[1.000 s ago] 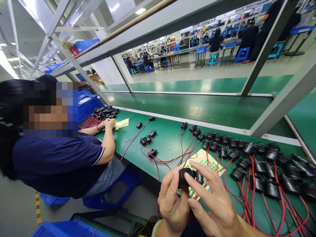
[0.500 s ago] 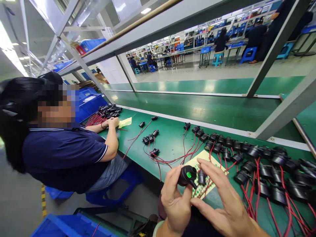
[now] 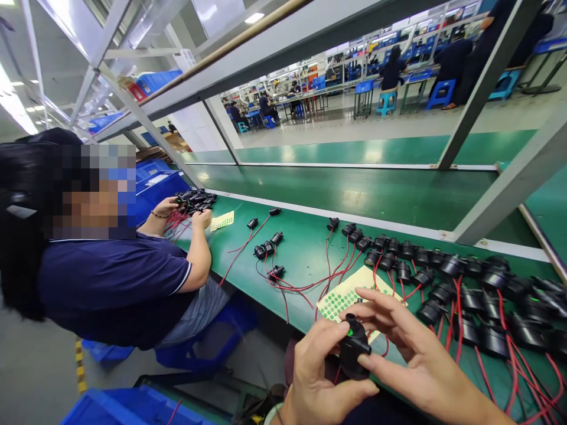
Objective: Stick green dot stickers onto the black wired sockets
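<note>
Both my hands hold one black plastic part (image 3: 354, 353) with red wires, low in the middle of the view. My left hand (image 3: 321, 375) grips it from the left. My right hand (image 3: 410, 351) grips it from the right with fingers spread over its top. A small green sticker shows on the part. Just beyond it on the green table (image 3: 310, 251) lies a yellow sheet of green dot stickers (image 3: 343, 295). A large pile of similar black parts with red wires (image 3: 469, 295) lies to the right.
A co-worker in a dark blue shirt (image 3: 110, 283) sits at the left, hands at another pile of black parts (image 3: 192, 200) beside a second sticker sheet (image 3: 222, 221). Loose wired parts (image 3: 268, 251) lie between us. Blue bins (image 3: 155, 186) stand behind. A metal frame post (image 3: 509, 183) crosses at right.
I have lowered the black part and turned it upright, so its green sticker faces mostly away. The co-worker's far hand has reached into their pile of parts.
</note>
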A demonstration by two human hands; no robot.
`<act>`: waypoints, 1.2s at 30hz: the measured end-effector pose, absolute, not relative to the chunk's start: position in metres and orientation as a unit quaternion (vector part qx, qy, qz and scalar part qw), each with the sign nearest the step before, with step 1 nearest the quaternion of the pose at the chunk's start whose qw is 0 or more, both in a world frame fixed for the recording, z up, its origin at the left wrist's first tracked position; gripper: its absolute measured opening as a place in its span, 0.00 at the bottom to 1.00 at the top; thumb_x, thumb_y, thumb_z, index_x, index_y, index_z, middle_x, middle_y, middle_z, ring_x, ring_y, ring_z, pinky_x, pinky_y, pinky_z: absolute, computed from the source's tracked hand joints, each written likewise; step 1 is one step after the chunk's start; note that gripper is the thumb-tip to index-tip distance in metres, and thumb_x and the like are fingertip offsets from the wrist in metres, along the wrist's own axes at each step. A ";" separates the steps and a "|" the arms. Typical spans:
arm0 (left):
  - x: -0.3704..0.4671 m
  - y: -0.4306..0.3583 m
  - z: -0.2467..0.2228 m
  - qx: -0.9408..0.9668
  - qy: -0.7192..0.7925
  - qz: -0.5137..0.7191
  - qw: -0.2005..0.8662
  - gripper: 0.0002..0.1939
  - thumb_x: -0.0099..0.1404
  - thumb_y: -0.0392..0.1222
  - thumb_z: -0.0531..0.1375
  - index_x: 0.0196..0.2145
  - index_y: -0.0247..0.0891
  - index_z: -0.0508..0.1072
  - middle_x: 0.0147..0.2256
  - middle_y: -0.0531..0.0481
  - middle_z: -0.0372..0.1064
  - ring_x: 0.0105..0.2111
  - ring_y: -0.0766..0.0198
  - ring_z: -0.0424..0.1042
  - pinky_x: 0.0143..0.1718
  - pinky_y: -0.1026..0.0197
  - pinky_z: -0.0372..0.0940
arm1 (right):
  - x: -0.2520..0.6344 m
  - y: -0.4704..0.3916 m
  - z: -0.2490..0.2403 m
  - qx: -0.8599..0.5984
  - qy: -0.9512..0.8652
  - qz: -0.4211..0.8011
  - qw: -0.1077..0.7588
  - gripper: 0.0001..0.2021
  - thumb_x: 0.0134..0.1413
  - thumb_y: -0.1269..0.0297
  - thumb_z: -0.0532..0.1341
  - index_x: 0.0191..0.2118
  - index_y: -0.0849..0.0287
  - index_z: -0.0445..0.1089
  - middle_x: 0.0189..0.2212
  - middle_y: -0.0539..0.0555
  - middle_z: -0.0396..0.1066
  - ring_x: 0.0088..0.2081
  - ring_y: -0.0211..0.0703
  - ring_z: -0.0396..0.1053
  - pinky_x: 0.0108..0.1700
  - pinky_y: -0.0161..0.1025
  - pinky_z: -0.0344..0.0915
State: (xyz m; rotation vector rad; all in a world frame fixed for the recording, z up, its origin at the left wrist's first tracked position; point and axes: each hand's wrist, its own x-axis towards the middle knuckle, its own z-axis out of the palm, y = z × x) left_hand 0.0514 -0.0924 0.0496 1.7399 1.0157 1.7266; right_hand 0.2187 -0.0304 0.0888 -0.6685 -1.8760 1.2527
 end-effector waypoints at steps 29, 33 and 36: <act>0.052 -0.091 0.062 0.682 0.390 0.598 0.157 0.34 0.57 0.49 0.70 0.57 0.46 0.62 0.34 0.49 0.72 0.29 0.64 0.70 0.28 0.64 0.67 | 0.220 -0.036 0.083 -0.249 -0.675 0.571 0.395 0.22 0.60 0.66 0.64 0.58 0.46 0.63 0.50 0.54 0.73 0.52 0.44 0.73 0.52 0.35 0.71; 0.049 -0.092 0.069 0.679 0.396 0.589 0.188 0.30 0.56 0.48 0.71 0.53 0.46 0.64 0.32 0.50 0.70 0.27 0.65 0.68 0.27 0.65 0.64 | 0.220 -0.036 0.086 -0.241 -0.710 0.533 0.392 0.25 0.58 0.72 0.63 0.58 0.43 0.61 0.49 0.52 0.74 0.51 0.42 0.74 0.51 0.32 0.71; 0.047 -0.095 0.069 0.678 0.414 0.573 0.205 0.29 0.53 0.49 0.73 0.49 0.45 0.67 0.31 0.50 0.69 0.28 0.63 0.69 0.28 0.63 0.66 | 0.221 -0.037 0.088 -0.245 -0.732 0.505 0.386 0.25 0.57 0.72 0.64 0.58 0.47 0.62 0.49 0.54 0.74 0.50 0.45 0.75 0.51 0.34 0.72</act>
